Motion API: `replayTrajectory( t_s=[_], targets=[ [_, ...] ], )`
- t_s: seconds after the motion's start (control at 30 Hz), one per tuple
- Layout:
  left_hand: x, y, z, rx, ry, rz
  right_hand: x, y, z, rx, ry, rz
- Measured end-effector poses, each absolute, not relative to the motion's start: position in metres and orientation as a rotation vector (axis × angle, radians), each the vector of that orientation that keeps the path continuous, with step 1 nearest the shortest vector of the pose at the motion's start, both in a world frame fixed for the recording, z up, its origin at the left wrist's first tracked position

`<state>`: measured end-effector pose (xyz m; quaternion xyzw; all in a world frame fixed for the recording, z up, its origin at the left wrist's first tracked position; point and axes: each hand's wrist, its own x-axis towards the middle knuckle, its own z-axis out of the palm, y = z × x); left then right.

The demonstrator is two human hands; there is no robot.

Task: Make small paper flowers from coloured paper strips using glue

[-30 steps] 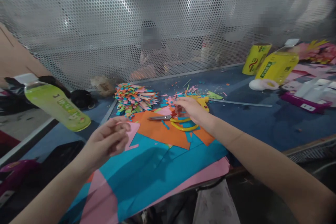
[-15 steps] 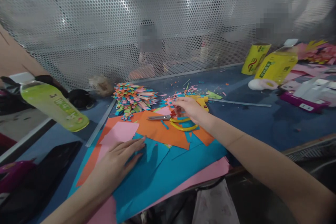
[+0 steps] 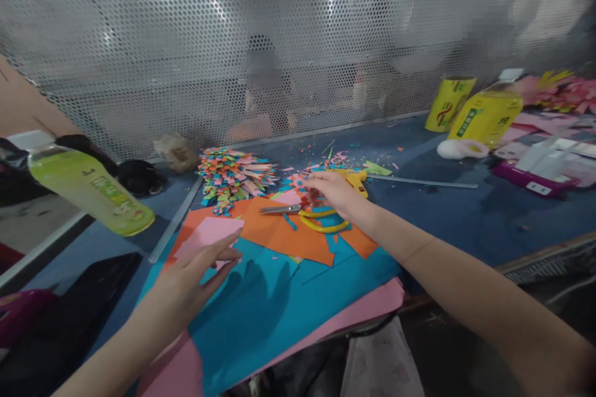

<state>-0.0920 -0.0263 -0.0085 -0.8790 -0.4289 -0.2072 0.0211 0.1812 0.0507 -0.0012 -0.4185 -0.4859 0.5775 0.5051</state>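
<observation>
Scissors (image 3: 302, 217) lie partly covered by the right hand (image 3: 338, 192), whose bent fingertips are hard to make out among the paper scraps beyond the scissors, so I cannot tell whether those fingers grip anything. Both forearms run out of view, and a person (image 3: 264, 96) past the scissors, behind the perforated screen (image 3: 186, 56), is blurred. Left of the scissors, a pink piece of paper (image 3: 209, 232) has its near edge hidden by the left hand (image 3: 198, 276); that hand's fingers are loosely extended with the thumb apart, no object visible in them, the pink piece just past them. The piece is flat, pale and straight-edged. Under the scissors is orange paper (image 3: 279, 232), and nearer than them spreads a creased blue sheet (image 3: 279, 329). The scissors have yellow loops and grey blades pointing left. A yellow glue gun (image 3: 357, 180) sits right of them, partly behind the right hand.
</observation>
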Motion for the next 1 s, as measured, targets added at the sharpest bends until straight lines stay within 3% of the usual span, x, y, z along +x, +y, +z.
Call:
replayTrajectory(
  t_s=[0.2, 0.57, 0.67, 0.83, 1.0],
  targets=[
    [-0.09, -0.023, -0.009, -2.789, -1.114, -0.398, 0.18, 0.05, -0.001, -1.022, -1.171, 1.404],
    [-0.078, -0.024, -0.006, -2.731, -0.759, -0.261, 0.18, 0.049, 0.0, -1.033, -1.177, 1.409],
    [-0.076, -0.021, -0.003, -2.765, -0.804, -0.345, 0.18, 0.049, 0.001, -1.027, -1.179, 1.412],
    [-0.075, -0.013, 0.015, -2.744, -1.235, -0.783, 0.182, 0.051, 0.002, -1.03, -1.152, 1.385],
    [-0.071, -0.007, 0.025, -2.731, -1.296, -0.983, 0.184, 0.052, 0.006, -1.031, -1.126, 1.358]
  ],
)
